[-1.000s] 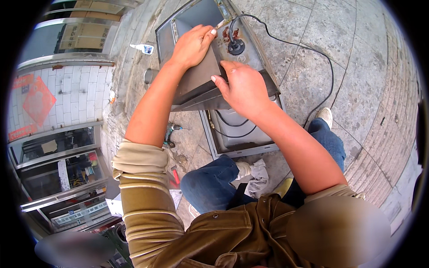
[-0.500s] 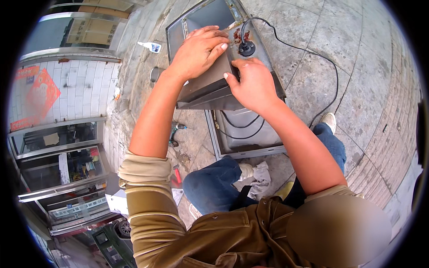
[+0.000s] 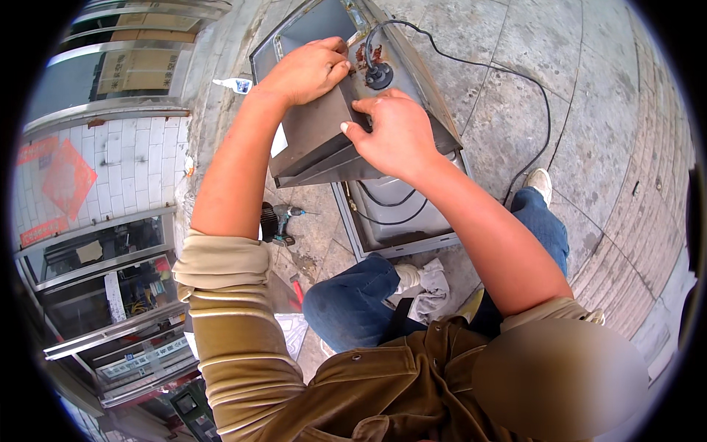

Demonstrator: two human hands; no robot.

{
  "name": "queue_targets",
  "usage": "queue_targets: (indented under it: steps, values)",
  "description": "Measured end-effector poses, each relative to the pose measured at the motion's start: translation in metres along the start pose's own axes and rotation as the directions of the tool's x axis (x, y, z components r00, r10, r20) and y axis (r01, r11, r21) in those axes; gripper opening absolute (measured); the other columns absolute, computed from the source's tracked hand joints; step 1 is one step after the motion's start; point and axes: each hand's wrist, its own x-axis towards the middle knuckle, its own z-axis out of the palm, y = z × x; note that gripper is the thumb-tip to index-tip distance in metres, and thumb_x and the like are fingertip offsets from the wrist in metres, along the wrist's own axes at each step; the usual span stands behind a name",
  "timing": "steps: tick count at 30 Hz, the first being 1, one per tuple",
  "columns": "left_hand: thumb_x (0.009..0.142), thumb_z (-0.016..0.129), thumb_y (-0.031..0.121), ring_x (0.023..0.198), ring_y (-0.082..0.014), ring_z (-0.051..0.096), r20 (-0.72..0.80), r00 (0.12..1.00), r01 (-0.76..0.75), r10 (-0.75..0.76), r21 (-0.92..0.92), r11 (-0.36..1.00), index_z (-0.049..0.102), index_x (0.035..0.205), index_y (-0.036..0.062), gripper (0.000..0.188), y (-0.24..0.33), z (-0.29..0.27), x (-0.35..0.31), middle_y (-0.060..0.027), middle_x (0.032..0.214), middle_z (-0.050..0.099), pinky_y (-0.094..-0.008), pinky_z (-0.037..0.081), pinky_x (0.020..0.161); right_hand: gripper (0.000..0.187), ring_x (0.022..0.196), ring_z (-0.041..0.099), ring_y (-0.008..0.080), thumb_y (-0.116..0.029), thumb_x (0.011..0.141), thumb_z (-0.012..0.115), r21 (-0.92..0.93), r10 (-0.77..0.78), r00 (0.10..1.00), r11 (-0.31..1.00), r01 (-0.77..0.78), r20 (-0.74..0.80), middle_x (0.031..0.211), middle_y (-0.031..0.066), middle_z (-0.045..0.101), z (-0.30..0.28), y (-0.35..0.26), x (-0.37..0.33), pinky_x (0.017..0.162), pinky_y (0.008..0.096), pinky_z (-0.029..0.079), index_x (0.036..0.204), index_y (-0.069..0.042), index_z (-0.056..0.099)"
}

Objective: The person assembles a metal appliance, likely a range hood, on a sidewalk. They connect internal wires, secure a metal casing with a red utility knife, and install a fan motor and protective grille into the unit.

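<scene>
Ahead, under both hands: metal box (image 3: pixel 313 140), longer side slanting away from the body, hiding the far edge of the pan (image 3: pixel 412 247). Right hand (image 3: pixel 398 132) closer to the box's near edge, thumb and forefinger narrowly parted; left hand (image 3: pixel 313 71) farther off; impossible to tell any grip. Left of the pan, drill (image 3: pixel 294 212). Left fingers more curled than half a second ago.

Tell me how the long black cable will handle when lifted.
The cable should bend easily, given its loose curve across the pavement. It is probably light, being thin. Pulled far, it may tug the metal box, since one end joins a fitting there.
</scene>
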Motion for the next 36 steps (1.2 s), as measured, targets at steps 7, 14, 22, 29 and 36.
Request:
queue_targets:
  steps: [7,14,22,29,36]
  values:
    - [0.092,0.044,0.021,0.101,-0.0293,0.057,0.02,0.999,-0.036,0.036,0.009,0.999,0.069,0.103,0.0039,0.032,-0.001,-0.004,0.002,-0.0104,0.109,0.057,-0.0397,0.046,0.087,0.034,0.094,0.061,0.0306,-0.029,0.076,0.071,0.01,0.0,1.0,1.0,0.0,-0.002,0.086,0.0157,0.069,0.001,0.001,0.0,0.082,0.039,0.051,0.097,-0.003,0.073]
    - [0.093,0.045,0.024,0.108,-0.029,0.056,0.089,0.996,-0.029,0.03,-0.02,0.999,0.068,0.099,0.0013,0.033,-0.001,-0.006,0.006,-0.0105,0.113,0.058,-0.0401,0.045,0.092,0.036,0.098,0.061,0.0304,-0.03,0.077,0.07,0.009,0.029,0.999,1.0,-0.03,0.037,0.091,0.0166,0.069,-0.003,-0.001,0.0,0.086,0.0392,0.05,0.101,-0.002,0.072]
    - [0.095,0.043,0.024,0.104,-0.0293,0.055,0.014,0.997,-0.08,0.08,0.046,0.996,0.069,0.102,0.0047,0.033,-0.003,0.002,0.001,-0.0106,0.108,0.056,-0.0399,0.045,0.088,0.035,0.1,0.061,0.032,-0.027,0.077,0.07,0.034,0.013,1.0,0.999,-0.013,0.001,0.09,0.0175,0.07,0.0,-0.002,-0.002,0.089,0.0387,0.05,0.099,0.0,0.072]
    - [0.098,0.042,0.027,0.105,-0.0296,0.056,0.016,1.0,-0.018,0.017,0.071,0.997,0.066,0.107,0.0068,0.033,0.002,0.002,0.004,-0.0091,0.112,0.056,-0.0406,0.046,0.089,0.035,0.103,0.06,0.0327,-0.027,0.078,0.069,0.022,0.056,0.998,0.998,-0.057,0.035,0.092,0.0178,0.07,-0.004,-0.004,0.0,0.091,0.0384,0.049,0.1,0.0,0.071]
    - [0.099,0.042,0.033,0.103,-0.03,0.058,-0.188,0.963,0.168,-0.194,-0.149,0.975,0.06,0.12,0.0145,0.033,0.001,0.025,-0.007,-0.0087,0.11,0.061,-0.0383,0.045,0.088,0.038,0.099,0.06,0.0336,-0.027,0.08,0.065,0.035,0.054,0.995,0.998,-0.057,0.079,0.092,0.0207,0.068,-0.003,-0.003,0.002,0.091,0.0412,0.047,0.104,0.002,0.07]
